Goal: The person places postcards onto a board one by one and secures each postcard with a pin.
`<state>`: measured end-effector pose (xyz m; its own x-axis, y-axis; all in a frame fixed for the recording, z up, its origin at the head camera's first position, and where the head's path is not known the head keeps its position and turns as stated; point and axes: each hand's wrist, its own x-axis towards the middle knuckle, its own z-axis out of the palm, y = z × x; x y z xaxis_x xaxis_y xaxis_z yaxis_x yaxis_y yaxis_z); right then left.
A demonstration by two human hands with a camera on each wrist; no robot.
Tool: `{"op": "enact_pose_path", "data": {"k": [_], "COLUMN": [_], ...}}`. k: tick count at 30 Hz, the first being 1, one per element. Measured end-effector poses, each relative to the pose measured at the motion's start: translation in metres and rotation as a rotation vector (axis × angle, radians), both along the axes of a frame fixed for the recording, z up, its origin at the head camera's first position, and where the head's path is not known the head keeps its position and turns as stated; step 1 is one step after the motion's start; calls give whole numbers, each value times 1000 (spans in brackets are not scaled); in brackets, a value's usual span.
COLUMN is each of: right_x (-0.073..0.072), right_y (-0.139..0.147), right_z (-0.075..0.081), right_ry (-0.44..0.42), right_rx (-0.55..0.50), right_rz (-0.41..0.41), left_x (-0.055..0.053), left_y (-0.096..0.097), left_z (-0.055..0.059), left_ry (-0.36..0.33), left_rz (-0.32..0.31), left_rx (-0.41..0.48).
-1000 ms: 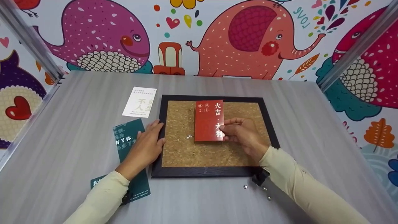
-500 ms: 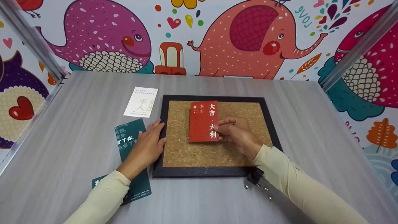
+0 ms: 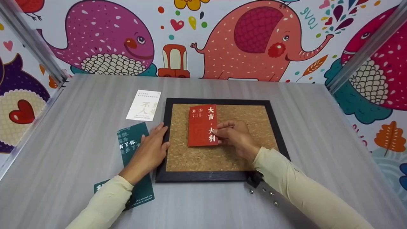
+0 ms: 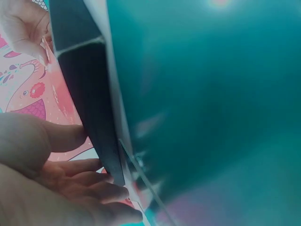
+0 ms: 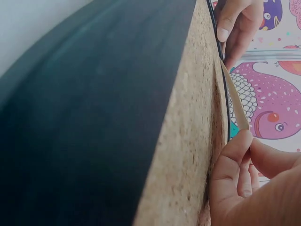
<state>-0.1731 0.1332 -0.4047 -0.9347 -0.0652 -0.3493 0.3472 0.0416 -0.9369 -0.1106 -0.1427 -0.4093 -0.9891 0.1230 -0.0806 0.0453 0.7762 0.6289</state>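
My right hand (image 3: 237, 136) pinches a red card (image 3: 200, 124) with white characters by its right edge, between thumb and fingers. The card is over the left half of a cork board (image 3: 241, 156) with a black frame (image 3: 203, 176). In the right wrist view the card (image 5: 237, 101) shows edge-on, tilted up from the cork. My left hand (image 3: 148, 149) rests along the frame's left side, thumb touching the black rim and fingers extended. The left wrist view shows these fingers (image 4: 75, 181) against the side of the frame (image 4: 89, 94).
Left of the board lie a long dark green card (image 3: 140, 187), another green card (image 3: 99, 186) partly hidden under the left sleeve, and a white card (image 3: 143, 105) farther back. Several small metallic pieces (image 3: 271, 193) are on the table in front of the board. Behind is a cartoon-printed wall (image 3: 178, 19).
My right hand has carried the red card leftward across the cork, covering the small shiny spot seen there before. My left hand stays in place at the frame.
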Motion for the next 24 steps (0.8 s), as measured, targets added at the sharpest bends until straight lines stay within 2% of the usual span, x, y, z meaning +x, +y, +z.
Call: {"op": "enact_pose_path", "data": {"k": [12,24], "right_x": [-1,-7], "right_y": [-13,-22], "right_z": [-3,3], "right_ry": [2,15], "right_rx": [8,4], "right_rz": [15,18], "left_x": [2,1], "left_y": [-3,0], "left_z": [-1,0], "left_ry": [9,-1], "left_rz": [-8,7], "left_rx": [3,3]}}
